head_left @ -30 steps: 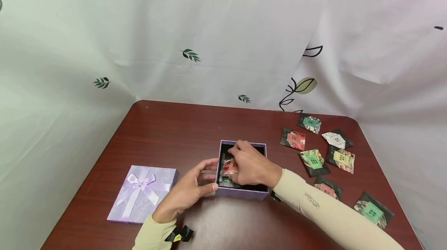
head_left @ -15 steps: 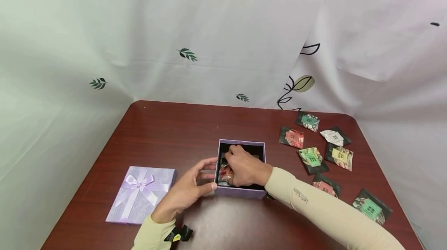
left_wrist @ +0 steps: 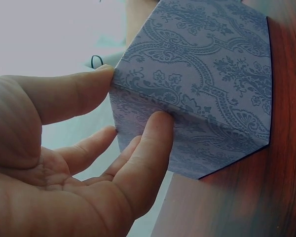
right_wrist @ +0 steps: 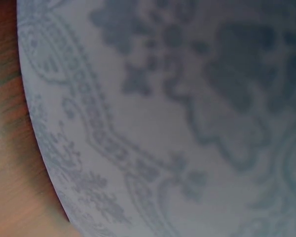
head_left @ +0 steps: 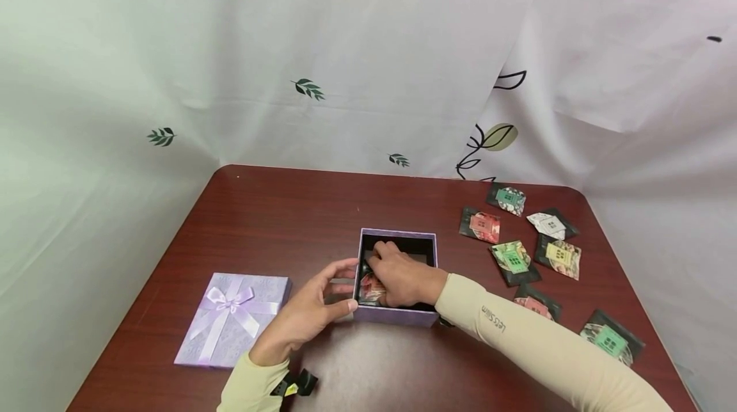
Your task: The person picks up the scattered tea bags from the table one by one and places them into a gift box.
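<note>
A: Where are the hands in the head view?

B: The left hand (head_left: 313,306) spreads loosely along the left wall of the lidless lilac gift box (head_left: 397,316), thumb at its near corner. The right hand (head_left: 405,277) is down inside, fingers bent; their tips are hidden, so I can't tell whether they grip the red-labelled sachet (head_left: 371,290) showing beside them in the box.

A: How would that sachet handle?

B: Light, thin and bendy, I'd guess, with a slick wrapper; best pinched by an edge. The box looks like stiff cardboard, light enough to slide, so steady it by its walls.

A: Any writing?

B: "LetsSlim", on the right sleeve (head_left: 518,335). The seven loose sachets (head_left: 514,263) on the table (head_left: 288,207) carry coloured labels, too small to read. The ribboned lid (head_left: 230,322), left of the box, shows no lettering.

A: And the left wrist view?

B: Fingertips touch the box at a corner and along a wall, without a firm pinch. Its paisley paper could crease if squeezed.

A: Right wrist?

B: Just the patterned box wall, blurred, and a strip of table; no hand, no words.
</note>
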Action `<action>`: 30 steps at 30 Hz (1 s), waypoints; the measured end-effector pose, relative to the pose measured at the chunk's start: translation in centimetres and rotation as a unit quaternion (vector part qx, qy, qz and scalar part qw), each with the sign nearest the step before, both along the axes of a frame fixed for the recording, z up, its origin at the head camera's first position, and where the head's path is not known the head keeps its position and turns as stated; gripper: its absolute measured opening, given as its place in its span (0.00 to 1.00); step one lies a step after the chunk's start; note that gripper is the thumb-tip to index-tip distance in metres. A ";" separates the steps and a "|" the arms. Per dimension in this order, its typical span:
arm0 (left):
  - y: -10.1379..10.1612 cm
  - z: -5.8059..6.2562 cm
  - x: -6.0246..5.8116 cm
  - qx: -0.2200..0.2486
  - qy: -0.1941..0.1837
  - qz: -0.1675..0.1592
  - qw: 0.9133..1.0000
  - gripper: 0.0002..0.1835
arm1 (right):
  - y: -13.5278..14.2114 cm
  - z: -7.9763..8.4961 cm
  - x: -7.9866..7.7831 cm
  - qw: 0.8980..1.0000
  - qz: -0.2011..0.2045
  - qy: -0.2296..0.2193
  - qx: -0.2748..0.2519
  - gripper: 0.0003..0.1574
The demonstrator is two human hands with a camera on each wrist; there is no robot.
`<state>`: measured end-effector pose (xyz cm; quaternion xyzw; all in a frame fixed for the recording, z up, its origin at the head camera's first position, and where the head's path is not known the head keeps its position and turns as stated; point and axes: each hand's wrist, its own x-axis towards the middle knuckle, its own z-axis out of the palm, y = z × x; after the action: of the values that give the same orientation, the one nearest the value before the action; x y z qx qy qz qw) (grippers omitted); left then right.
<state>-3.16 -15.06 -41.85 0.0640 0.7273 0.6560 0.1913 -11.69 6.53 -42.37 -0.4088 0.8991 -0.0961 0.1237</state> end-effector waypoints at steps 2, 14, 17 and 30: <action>0.0 0.0 0.0 0.000 0.004 -0.001 1.000 0.38 | 0.0 0.0 0.0 1.000 0.000 0.002 0.003 0.41; 0.0 0.0 0.0 0.002 -0.009 0.003 1.000 0.39 | 1.6 3.0 0.8 0.998 -0.028 0.006 -0.048 0.44; 0.0 -0.1 0.0 0.001 -0.010 0.004 1.000 0.39 | 3.0 4.3 1.0 0.995 -0.055 0.020 -0.081 0.43; -0.2 0.1 -0.1 0.004 0.004 -0.001 1.000 0.39 | 13.8 5.7 -0.7 0.953 -0.265 0.040 -0.144 0.42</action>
<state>-3.24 -15.21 -41.76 0.0678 0.7255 0.6583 0.1888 -12.43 20.37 -36.64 -0.1728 0.9558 -0.2378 -0.0028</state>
